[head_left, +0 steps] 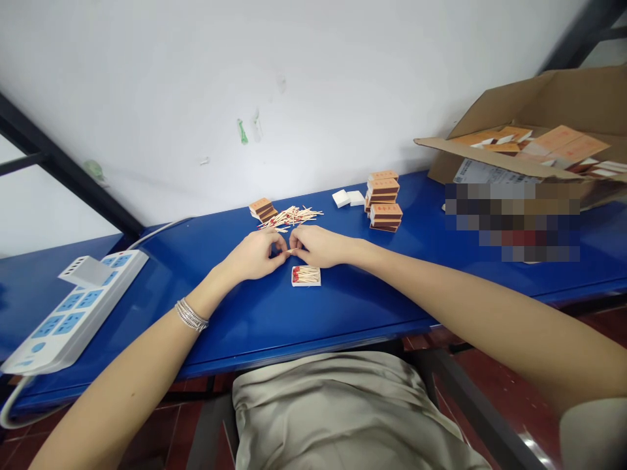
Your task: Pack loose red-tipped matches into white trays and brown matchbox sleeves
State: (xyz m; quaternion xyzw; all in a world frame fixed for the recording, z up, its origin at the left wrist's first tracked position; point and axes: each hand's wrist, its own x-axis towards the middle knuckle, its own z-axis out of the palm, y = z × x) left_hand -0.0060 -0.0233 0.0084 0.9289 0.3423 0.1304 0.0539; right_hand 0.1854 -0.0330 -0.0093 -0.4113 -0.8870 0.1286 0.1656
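Note:
My left hand [255,254] and my right hand [321,247] meet fingertip to fingertip over the blue table [274,320], both pinched on a small bundle of matches [290,250]. Just in front of them lies an open white matchbox tray [306,276] holding red-tipped matches. Behind my hands a loose pile of matches [290,217] is spread on the table. A silver bracelet sits on my left wrist.
A small stack of matchboxes [263,209] lies left of the pile; taller stacks [383,200] and white empty trays [348,198] stand to the right. An open cardboard box [533,130] of matchboxes is at far right. A white power strip [73,310] lies at left. A white wall backs the table.

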